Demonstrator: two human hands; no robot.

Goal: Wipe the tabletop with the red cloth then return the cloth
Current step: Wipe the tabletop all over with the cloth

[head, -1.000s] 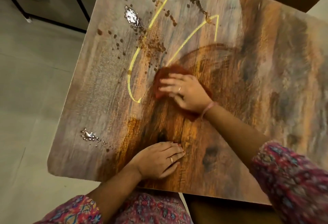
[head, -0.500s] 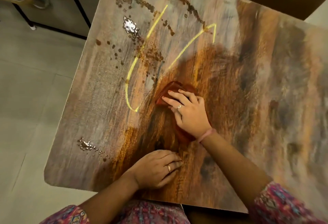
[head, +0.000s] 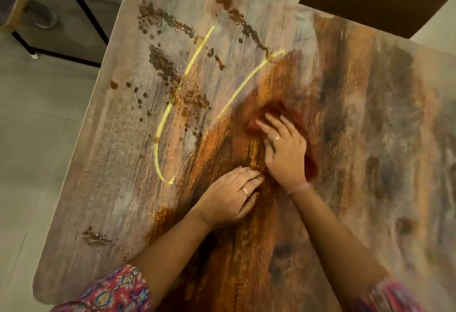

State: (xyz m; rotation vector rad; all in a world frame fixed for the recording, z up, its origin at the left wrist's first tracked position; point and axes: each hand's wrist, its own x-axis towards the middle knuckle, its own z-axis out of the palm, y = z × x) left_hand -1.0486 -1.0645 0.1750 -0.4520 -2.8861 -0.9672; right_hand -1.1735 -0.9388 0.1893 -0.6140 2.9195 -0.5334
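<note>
- Right hand: laid flat, fingers straight and slightly spread, pressing the red cloth down against the surface; a ring shows on one finger and a pink band circles the wrist.
- Red cloth: lies near the middle of the surface, almost wholly covered by the right hand; only a blurred red edge shows beyond the fingertips and along the far side of the palm.
- Left hand: rests palm down on the bare surface just beside the right wrist, fingers straight and close together, holding nothing; it too wears a ring.
- Surface: a streaked brown, orange and grey top, with a yellow looping line to the left of the hands.
- Dark brown droplets: scattered over the far left part of the surface, apart from the cloth; a smaller wet patch sits near the left front corner.
- Patterned sleeves: pink, at the lower edge of the view.
- Floor: pale tiles to the left; black metal legs stand at upper left.
</note>
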